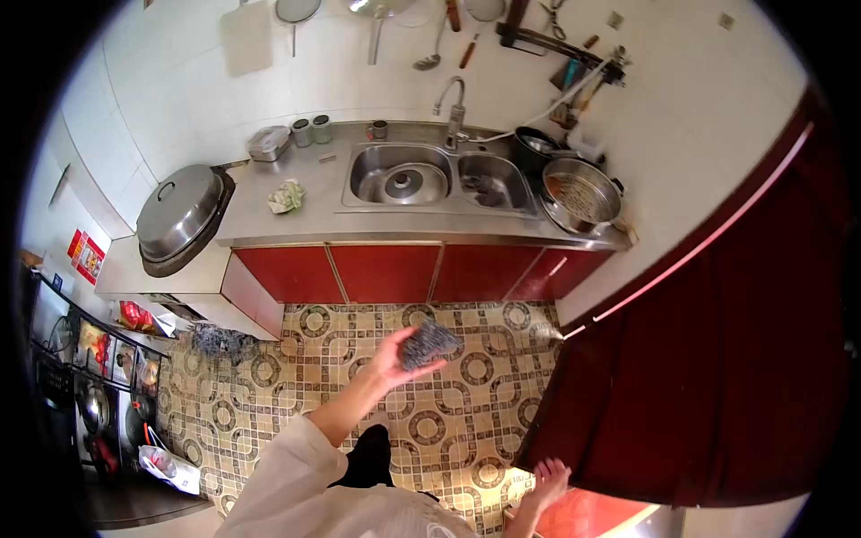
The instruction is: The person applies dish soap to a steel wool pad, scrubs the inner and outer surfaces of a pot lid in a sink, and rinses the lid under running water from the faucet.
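In the head view my left hand reaches out over the floor, its fingers and thumb wrapped around the edge of a folded, speckled grey cloth. The cloth is held well in front of the red cabinets under the counter. Low on the right, my right hand is raised with its fingers stretched out and nothing in them. It is close to the bottom edge of a large dark red panel. Below that hand is a brighter red surface.
The steel counter holds a double sink, a cabbage piece, jars and a steamer pot. A large lidded pan stands left. A rack lines the left side; patterned floor tiles lie below.
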A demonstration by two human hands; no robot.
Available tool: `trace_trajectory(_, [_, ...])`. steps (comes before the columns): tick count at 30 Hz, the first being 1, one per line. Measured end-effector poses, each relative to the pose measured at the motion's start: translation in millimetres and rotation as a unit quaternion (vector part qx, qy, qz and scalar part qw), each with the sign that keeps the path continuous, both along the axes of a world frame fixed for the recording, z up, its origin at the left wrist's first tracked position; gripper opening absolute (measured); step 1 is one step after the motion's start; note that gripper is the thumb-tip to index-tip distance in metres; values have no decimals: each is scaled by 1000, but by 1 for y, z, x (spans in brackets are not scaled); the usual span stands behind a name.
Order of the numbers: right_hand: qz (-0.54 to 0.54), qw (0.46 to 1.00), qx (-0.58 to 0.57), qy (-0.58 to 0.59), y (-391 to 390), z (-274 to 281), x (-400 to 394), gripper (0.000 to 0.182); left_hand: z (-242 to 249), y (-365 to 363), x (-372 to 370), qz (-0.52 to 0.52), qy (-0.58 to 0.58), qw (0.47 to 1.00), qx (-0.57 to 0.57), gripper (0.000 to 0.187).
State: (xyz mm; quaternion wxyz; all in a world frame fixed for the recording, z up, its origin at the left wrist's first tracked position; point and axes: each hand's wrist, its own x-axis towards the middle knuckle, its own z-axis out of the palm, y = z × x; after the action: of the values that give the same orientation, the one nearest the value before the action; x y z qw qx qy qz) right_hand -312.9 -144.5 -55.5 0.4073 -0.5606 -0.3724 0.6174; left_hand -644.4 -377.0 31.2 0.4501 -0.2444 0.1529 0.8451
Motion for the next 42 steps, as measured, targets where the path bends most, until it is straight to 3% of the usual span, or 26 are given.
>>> trace_trajectory(1, [43,998,-28,32,-6,0,-51,46,-18,-17,-31,31,53,998,5,33])
trace_trajectory(4, [177,981,7,75,-30,20,-163,33,-10,-61,-101,83,38,996,-16,30])
trace_trajectory(6, [231,968,15,92,-31,31,-218,32,-16,-75,-151,120,71,988,71,31])
trace_trajectory(13, [324,940,-32,99,9,50,-406,32,-75,-57,-296,162,29,980,111,33])
trace_trajectory(16, [390,910,-80,120,25,56,-512,33,-71,-37,-352,196,8,980,43,32])
trace_trajectory(20, [458,870,-108,147,51,5,-675,36,-77,-16,-433,242,14,970,-12,30])
trace_trajectory(23, [447,873,-184,58,55,-58,-785,45,-98,-11,-490,243,9,970,-28,28])
trace_trajectory(25, [405,888,-207,-71,57,-97,-840,53,-113,-7,-517,258,-13,966,-24,28])
trace_trajectory(26, [408,884,-211,-81,53,-104,-859,53,-120,-6,-527,266,-37,962,-44,28])
trace_trajectory(28, [359,909,-114,-181,41,-115,-897,56,-131,-4,-545,277,-55,958,-60,27])
trace_trajectory(31, [317,919,-163,-167,56,-198,-931,60,-143,-3,-570,278,-88,953,-85,24])
trace_trajectory(33, [319,910,-192,-182,50,-187,-932,58,-165,-5,-582,249,-98,963,-40,25])
trace_trajectory(36, [267,938,-201,-98,45,-163,-934,60,-164,1,-619,237,-85,966,-66,27])
trace_trajectory(38, [305,934,-90,-162,41,-159,-920,61,-168,5,-631,222,-57,971,-72,29])
trace_trajectory(39, [306,933,-91,-169,40,-156,-920,61,-160,9,-642,223,-64,970,-73,29])
trace_trajectory(41, [375,924,-1,-71,40,-145,-918,61,-139,23,-660,216,27,964,-155,28])
trace_trajectory(42, [399,909,-3,-117,40,-121,-923,60,-129,32,-669,216,20,964,-153,28])
